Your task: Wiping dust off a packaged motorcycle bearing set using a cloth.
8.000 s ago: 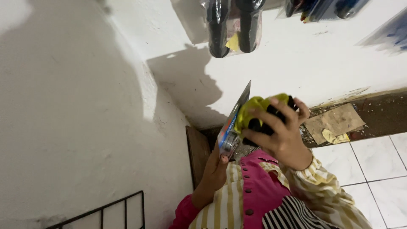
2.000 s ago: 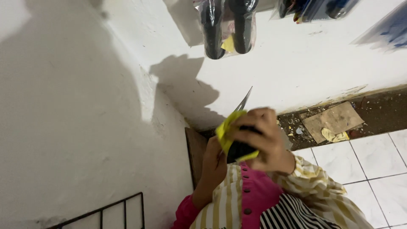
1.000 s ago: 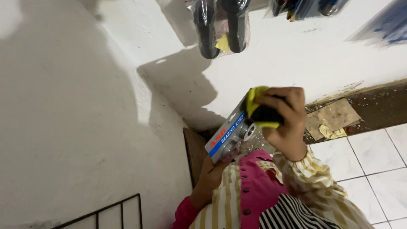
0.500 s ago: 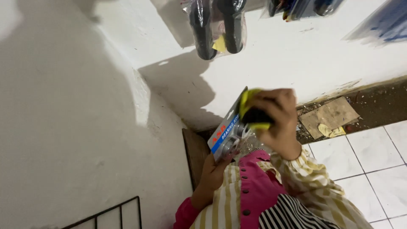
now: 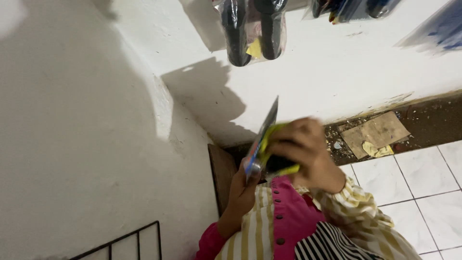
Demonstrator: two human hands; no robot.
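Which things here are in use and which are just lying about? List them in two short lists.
In use:
- carded package with a yellow-green and black item
- left hand, holding its lower end
- right hand, closed over the yellow-green part

Lying about:
- cardboard scrap on the dirt strip
- yellow scrap
- bagged dark items on the wall
- black wire rack

I see a white tiled floor (image 5: 423,188) w/ dark grout lines. Along the wall runs a dirty brown strip (image 5: 433,120); 1 flat cardboard piece (image 5: 378,132) lies on it, a crumpled yellow scrap (image 5: 378,150) at its edge, plus small debris.
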